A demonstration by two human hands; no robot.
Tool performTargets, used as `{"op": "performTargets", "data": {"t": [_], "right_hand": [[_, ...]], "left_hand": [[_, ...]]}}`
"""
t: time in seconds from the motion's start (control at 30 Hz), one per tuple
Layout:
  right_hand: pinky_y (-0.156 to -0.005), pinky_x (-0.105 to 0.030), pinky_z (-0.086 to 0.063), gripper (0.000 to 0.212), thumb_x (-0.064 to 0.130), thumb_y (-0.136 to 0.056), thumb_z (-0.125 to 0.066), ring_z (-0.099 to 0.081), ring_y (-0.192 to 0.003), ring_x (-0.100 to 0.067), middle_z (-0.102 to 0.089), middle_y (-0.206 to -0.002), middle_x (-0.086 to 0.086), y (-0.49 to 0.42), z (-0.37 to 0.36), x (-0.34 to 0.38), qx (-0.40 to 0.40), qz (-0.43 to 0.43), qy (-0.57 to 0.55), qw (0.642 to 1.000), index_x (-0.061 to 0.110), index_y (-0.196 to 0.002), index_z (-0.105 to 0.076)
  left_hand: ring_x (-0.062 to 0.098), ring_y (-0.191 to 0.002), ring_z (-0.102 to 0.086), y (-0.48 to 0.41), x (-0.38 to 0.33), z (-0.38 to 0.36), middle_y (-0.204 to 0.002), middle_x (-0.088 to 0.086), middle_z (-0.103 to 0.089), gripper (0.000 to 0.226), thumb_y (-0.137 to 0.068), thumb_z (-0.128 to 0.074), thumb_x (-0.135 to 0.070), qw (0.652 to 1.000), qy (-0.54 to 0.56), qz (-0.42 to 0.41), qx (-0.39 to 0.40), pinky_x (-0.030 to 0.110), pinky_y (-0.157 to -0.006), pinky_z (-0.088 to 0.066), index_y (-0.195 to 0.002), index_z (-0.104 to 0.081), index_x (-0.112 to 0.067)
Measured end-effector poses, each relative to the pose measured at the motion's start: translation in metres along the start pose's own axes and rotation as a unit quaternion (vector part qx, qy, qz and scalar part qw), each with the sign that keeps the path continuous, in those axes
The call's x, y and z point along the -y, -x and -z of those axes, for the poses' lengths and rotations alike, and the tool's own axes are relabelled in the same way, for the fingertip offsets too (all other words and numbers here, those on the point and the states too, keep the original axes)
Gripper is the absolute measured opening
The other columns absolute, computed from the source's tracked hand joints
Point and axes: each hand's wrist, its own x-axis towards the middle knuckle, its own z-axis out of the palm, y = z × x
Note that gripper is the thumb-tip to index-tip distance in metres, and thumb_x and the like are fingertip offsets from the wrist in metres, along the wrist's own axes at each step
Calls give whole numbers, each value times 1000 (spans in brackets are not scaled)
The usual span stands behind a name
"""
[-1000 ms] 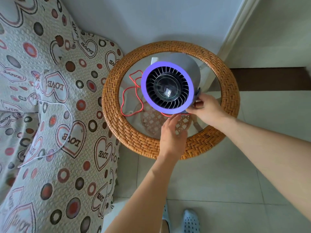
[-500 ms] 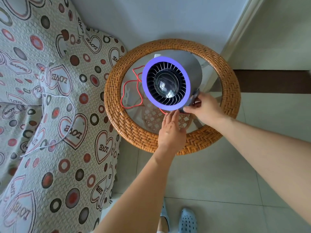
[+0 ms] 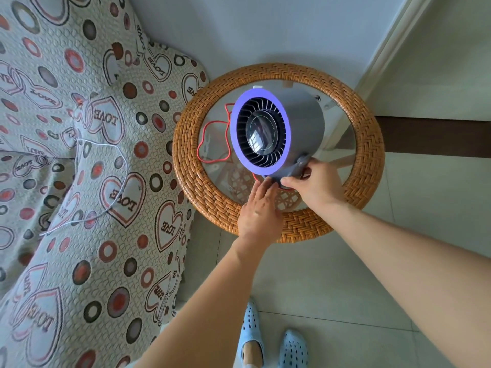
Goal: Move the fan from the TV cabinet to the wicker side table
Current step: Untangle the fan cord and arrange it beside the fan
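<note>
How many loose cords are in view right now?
2. A red cord lies on the table glass left of the fan; a white cord loops on the sofa cover. More could be hidden behind the fan.

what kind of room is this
Probably a home living room: a sofa under a heart-print cover, a round wicker side table with a glass top, and a pale tiled floor.

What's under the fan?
Glass top of the wicker side table, with a red cable looped beside it. The fan, left hand and right hand cover its base, so contact with the glass can't be seen.
</note>
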Motion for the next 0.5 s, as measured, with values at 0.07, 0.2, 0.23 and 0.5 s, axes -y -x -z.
{"op": "performTargets", "data": {"t": [0.07,0.2,0.23,0.5], "right_hand": [[-83,-38,-55,52,42,-68,-83,-68,-94,-27,-73,-101,-9,2,-4,2,-11,-8,11,1000,8,-104,-66],[-79,-36,-54,55,46,-67,-82,-67,-93,-26,-72,-102,-6,9,-10,6,-34,-15,17,999,10,-104,-66],[-78,-36,-54,54,47,-67,-81,-67,-93,-26,-72,-102,-6,11,-12,7,-39,-15,14,999,10,-104,-67],[-65,-29,-46,50,53,-68,-78,-67,-87,-29,-74,-93,-8,20,-19,14,-56,-24,23,998,11,-94,-72]], "left_hand": [[16,-152,-3,1,3,0,-165,-4,-14,65,-93,-44,-8,1000,-5,-1,-2,31,-119,-16,-154,-24,-19],[15,-152,-3,4,10,2,-164,-5,-15,67,-92,-45,-6,1000,-10,-4,-10,30,-119,-16,-154,-25,-19],[14,-152,-3,4,12,3,-164,-5,-16,67,-91,-45,-5,1000,-11,-5,-13,28,-119,-14,-154,-26,-19],[14,-152,-6,5,17,6,-163,-2,-20,68,-87,-47,0,1000,-1,-2,-27,23,-118,-11,-151,-31,-16]]}}
